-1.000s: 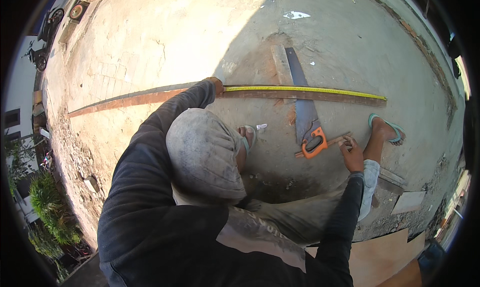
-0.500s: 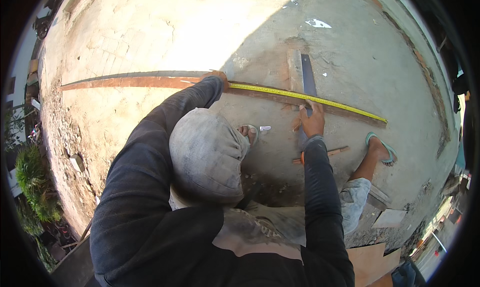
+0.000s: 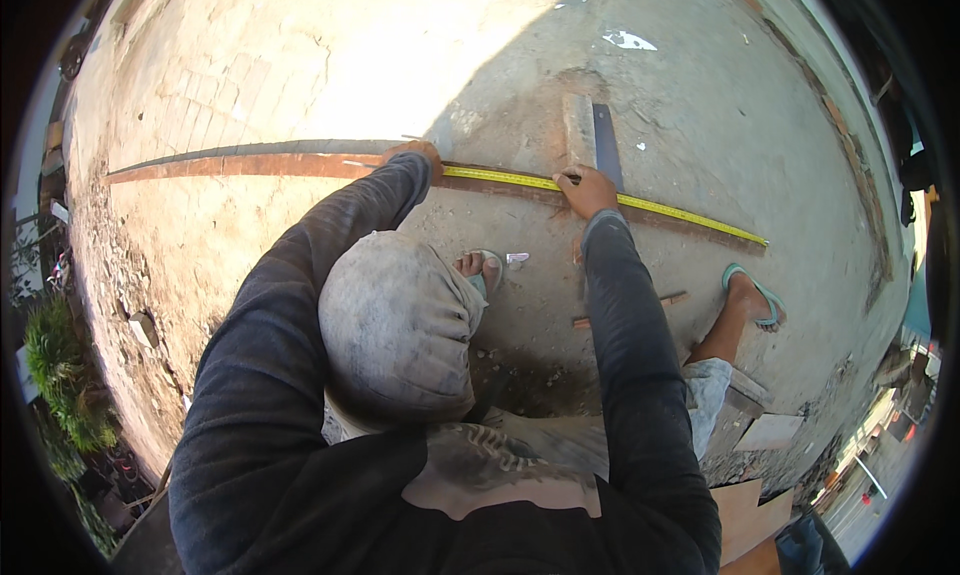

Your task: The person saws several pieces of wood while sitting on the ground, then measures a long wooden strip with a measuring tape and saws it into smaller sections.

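Note:
My left hand (image 3: pixel 414 159) is closed round one end of the yellow tape measure (image 3: pixel 690 216) on a long brown plank (image 3: pixel 250 166); whatever case lies inside it is hidden. My right hand (image 3: pixel 586 189) pinches the tape farther right, its thumb and finger on the yellow strip. The tape runs along the plank to its right end. Beneath the plank, at right angles, lie a wood block (image 3: pixel 578 125) and a saw blade (image 3: pixel 607 140), the saw's handle hidden by my right forearm. A short stick (image 3: pixel 665 303) lies beside that forearm.
My sandaled right foot (image 3: pixel 758 305) is at the right, my left (image 3: pixel 480 270) near the middle. Board scraps (image 3: pixel 765 432) lie low right, a white scrap (image 3: pixel 628 41) beyond the saw. Plants (image 3: pixel 60 365) and rubble line the left edge; a curb runs along the right.
My right hand has moved up and left from beside the saw handle onto the tape, now pinching it. My left hand stays at the tape's left end; the view has shifted slightly.

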{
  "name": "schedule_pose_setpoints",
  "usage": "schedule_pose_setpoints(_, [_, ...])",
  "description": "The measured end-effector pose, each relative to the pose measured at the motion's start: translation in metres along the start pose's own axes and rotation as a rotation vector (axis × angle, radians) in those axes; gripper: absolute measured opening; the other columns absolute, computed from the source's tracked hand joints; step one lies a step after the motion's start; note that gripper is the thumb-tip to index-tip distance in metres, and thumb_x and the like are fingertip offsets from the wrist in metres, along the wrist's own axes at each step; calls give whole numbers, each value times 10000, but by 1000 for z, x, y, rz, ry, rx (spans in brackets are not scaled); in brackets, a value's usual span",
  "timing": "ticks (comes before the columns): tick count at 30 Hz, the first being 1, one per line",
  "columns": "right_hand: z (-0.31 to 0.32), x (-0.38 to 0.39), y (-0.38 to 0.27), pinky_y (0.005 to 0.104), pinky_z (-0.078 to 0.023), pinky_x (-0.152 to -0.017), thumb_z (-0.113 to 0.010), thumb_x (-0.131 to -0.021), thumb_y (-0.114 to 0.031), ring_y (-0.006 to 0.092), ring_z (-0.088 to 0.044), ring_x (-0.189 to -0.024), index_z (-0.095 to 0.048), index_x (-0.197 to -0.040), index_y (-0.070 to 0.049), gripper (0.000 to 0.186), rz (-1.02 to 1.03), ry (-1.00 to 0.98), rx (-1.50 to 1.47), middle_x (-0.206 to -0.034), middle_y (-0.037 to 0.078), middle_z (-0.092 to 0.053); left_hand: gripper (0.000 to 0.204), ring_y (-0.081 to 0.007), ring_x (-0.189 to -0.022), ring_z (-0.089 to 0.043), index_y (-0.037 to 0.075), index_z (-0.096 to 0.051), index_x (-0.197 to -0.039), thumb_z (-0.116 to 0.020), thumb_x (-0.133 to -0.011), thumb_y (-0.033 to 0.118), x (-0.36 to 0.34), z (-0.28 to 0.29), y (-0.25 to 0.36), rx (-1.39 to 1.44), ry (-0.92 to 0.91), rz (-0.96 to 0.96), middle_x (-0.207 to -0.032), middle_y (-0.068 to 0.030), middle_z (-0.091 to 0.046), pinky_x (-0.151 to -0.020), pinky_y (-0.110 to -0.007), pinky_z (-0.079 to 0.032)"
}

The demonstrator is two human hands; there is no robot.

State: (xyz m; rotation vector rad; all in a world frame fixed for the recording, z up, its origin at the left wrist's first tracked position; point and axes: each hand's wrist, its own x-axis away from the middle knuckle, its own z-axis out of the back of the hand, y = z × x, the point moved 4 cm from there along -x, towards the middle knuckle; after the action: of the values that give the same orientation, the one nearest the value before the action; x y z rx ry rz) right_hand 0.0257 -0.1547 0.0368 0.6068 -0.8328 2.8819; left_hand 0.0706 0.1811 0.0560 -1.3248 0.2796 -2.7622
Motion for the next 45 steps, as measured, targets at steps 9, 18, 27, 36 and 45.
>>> schedule_pose_setpoints(9, [6,-15,-12,464,-475,-1101,-725,-855,-606,365,-610,-1275,-823,-1167,-235,494,-80,-217,103,-1290,60,-749,410,-249,-933,-725,127,-788,-1209,-646,-1002,451,-56,-39,-12,-80,-185,-491,-1038,-63,-782,-854,-421,-558])
schedule_pose_setpoints(18, [-1,7,-6,477,-371,-1170,-707,-870,-568,299,-548,-1335,-800,-1214,-255,473,-161,-64,181,-1317,33,-721,462,-198,-962,-648,138,-740,-1273,-633,-1005,498,62,-159,56,318,-673,-708,-1086,-43,-746,-849,-379,-526])
schedule_pose_setpoints(27, [-5,7,-16,433,-289,-1218,-699,-893,-558,288,-507,-1365,-783,-1224,-222,479,-162,-56,153,-1351,24,-695,465,-277,-1127,-637,125,-722,-1282,-669,-972,467,69,-173,52,238,-438,-701,-1217,-95,-716,-964,-445,-502])
schedule_pose_setpoints(36, [-9,10,-10,432,-288,-1210,-713,-872,-543,271,-517,-1351,-793,-1160,-207,450,-63,61,125,-1325,24,-706,609,-363,-1252,-632,110,-715,-1298,-642,-949,603,32,-6,105,323,489,-632,-1319,-161,-692,-1101,-529,-439])
schedule_pose_setpoints(45, [-14,7,-3,427,-289,-1195,-737,-814,-543,263,-528,-1330,-807,-1112,-201,459,-50,104,80,-1259,35,-725,960,-387,-1242,-672,63,-724,-1314,-534,-852,883,-18,-24,136,276,139,-478,-1227,-220,-748,-1104,-505,-462])
